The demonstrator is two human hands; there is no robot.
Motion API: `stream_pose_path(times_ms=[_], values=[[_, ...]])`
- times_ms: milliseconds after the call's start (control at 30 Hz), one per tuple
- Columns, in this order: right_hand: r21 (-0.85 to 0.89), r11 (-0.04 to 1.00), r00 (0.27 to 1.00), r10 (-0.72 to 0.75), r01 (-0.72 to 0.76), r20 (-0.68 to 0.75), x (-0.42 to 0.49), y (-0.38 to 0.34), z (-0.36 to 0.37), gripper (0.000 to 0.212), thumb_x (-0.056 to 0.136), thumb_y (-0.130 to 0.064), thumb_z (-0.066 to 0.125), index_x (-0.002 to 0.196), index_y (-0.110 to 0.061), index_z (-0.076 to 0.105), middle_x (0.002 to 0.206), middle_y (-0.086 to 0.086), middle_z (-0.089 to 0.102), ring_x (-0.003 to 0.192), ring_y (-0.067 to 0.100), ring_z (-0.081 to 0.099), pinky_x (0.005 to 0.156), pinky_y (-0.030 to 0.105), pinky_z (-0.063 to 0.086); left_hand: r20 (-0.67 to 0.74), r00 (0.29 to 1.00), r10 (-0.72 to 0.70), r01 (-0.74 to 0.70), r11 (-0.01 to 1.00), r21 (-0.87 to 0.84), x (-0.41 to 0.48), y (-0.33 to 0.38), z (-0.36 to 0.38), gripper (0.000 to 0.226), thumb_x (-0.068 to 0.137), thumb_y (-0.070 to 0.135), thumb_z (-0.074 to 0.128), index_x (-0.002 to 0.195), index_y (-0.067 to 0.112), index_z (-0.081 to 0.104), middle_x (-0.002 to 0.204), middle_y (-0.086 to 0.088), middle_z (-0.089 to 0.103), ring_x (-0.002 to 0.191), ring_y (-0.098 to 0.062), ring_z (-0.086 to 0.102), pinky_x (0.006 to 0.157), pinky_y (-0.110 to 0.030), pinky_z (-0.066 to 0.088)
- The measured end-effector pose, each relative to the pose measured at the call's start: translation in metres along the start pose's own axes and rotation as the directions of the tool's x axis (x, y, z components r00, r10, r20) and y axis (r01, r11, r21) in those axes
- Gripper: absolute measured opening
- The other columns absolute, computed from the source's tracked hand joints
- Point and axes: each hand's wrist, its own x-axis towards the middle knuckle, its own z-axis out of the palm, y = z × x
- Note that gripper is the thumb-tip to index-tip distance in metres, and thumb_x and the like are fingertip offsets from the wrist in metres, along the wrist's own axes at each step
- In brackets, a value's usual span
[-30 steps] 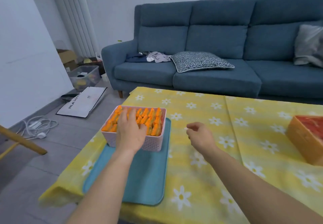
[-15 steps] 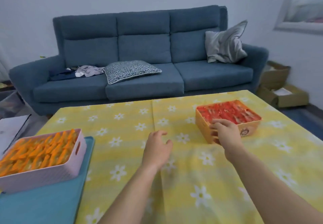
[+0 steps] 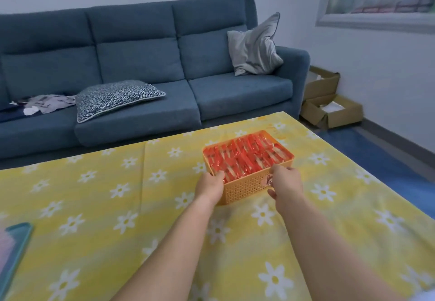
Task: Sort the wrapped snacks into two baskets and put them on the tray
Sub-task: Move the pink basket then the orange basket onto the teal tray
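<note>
Orange plastic, pierced all over with small holes: that is the rectangular basket caught between my two hands. My left hand curls round its near left corner, fingertips hooked over the rim. My right hand clamps the near right corner, thumb on top of the rim and fingers bent against the wall. Just beyond my knuckles the basket is packed full of red-wrapped snacks, glossy sticks lying side by side, too blurred to count. The basket rests on a yellow tablecloth printed with white daisies. Far out to the left of my left forearm, one rounded corner of the teal tray shows, well apart from the basket. Past my hands stands a blue fabric sofa with two cushions: a herringbone cushion lying flat and a plain grey cushion propped upright.
</note>
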Motion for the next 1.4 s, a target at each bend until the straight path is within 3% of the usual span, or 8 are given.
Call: stream_pose_path(times_ms=[167,400,467,567,700,967,1133,1400], values=[[-0.012,0.994,0.992,0.106,-0.107,-0.069,0.014,-0.003,-0.003,0.053,0.085,-0.024,0.057,0.135,-0.009,0.051,0.14,0.016,0.037,0.079,0.026,0.052,0.095,0.054,0.052,-0.044,0.998,-0.037,0.034,0.998,-0.06,0.007,0.0,0.008,0.016,0.093,0.022,0.059,0.08,0.014,0.056,0.087,-0.009,0.068,0.081,-0.027,0.068,0.076,-0.048,0.062],[-0.24,0.966,0.971,0.043,-0.1,-0.234,0.011,-0.011,-0.015,0.065,0.092,-0.038,0.049,0.147,-0.008,0.034,0.151,0.018,0.027,0.132,0.042,0.035,0.111,0.049,0.033,-0.086,0.996,0.006,-0.008,1.0,-0.012,-0.012,-0.013,-0.036,0.014,0.096,0.018,0.054,0.093,0.008,0.064,0.092,-0.013,0.068,0.077,-0.029,0.066,0.067,-0.044,0.062],[-0.279,0.96,0.989,-0.035,-0.006,-0.141,0.007,-0.009,-0.019,0.061,0.093,-0.037,0.046,0.147,-0.008,0.039,0.148,0.019,0.039,0.131,0.04,0.041,0.107,0.048,0.037,-0.083,0.996,0.016,-0.016,1.0,0.005,-0.021,-0.017,-0.057,0.014,0.096,0.017,0.054,0.092,0.009,0.064,0.089,-0.013,0.068,0.074,-0.031,0.065,0.07,-0.05,0.062],[-0.213,0.969,0.988,-0.106,0.128,0.115,-0.012,-0.002,-0.019,0.029,0.093,-0.029,0.05,0.102,-0.006,0.065,0.096,0.015,0.065,0.08,0.027,0.057,0.068,0.035,0.042,-0.075,0.997,0.023,-0.022,1.0,0.015,-0.037,-0.026,-0.087,0.013,0.096,0.017,0.054,0.094,0.01,0.065,0.092,-0.015,0.07,0.083,-0.035,0.069,0.069,-0.052,0.062],[-0.18,0.974,0.979,-0.105,0.136,0.172,-0.039,0.004,-0.016,0.019,0.086,-0.02,0.053,0.07,-0.012,0.057,0.059,0.004,0.053,0.057,0.021,0.042,0.054,0.03,0.03,-0.092,0.996,0.004,-0.006,1.0,-0.021,-0.057,-0.043,-0.124,0.011,0.096,0.015,0.054,0.1,0.011,0.064,0.098,-0.014,0.068,0.086,-0.028,0.067,0.06,-0.042,0.062],[-0.21,0.95,0.898,-0.124,0.23,0.422,-0.132,0.026,0.014,0.023,0.082,-0.03,0.055,0.064,-0.016,0.06,0.056,0.004,0.057,0.051,0.017,0.049,0.053,0.026,0.033,-0.252,0.966,-0.05,0.038,0.998,-0.054,-0.105,-0.072,-0.211,0.01,0.092,0.013,0.057,0.092,0.011,0.067,0.091,-0.015,0.066,0.089,-0.038,0.067,0.071,-0.05,0.061],[-0.273,0.938,0.826,-0.026,0.216,0.563,-0.203,0.048,0.052,0.023,0.089,-0.026,0.058,0.068,-0.015,0.06,0.052,-0.003,0.063,0.044,0.011,0.059,0.052,0.024,0.047,-0.386,0.919,-0.077,0.047,0.995,-0.087,-0.145,-0.101,-0.294,0.016,0.097,0.016,0.054,0.082,0.019,0.057,0.082,-0.004,0.057,0.073,-0.021,0.056,0.062,-0.032,0.052],[-0.297,0.908,0.699,0.008,0.294,0.715,-0.323,0.087,0.139,0.022,0.088,-0.026,0.062,0.069,-0.015,0.06,0.067,0.006,0.065,0.059,0.019,0.06,0.053,0.026,0.052,-0.562,0.808,-0.177,0.12,0.983,-0.136,-0.224,-0.175,-0.429,0.016,0.087,0.028,0.063,0.078,0.015,0.066,0.073,-0.001,0.064,0.068,-0.019,0.06,0.067,-0.041,0.058]])
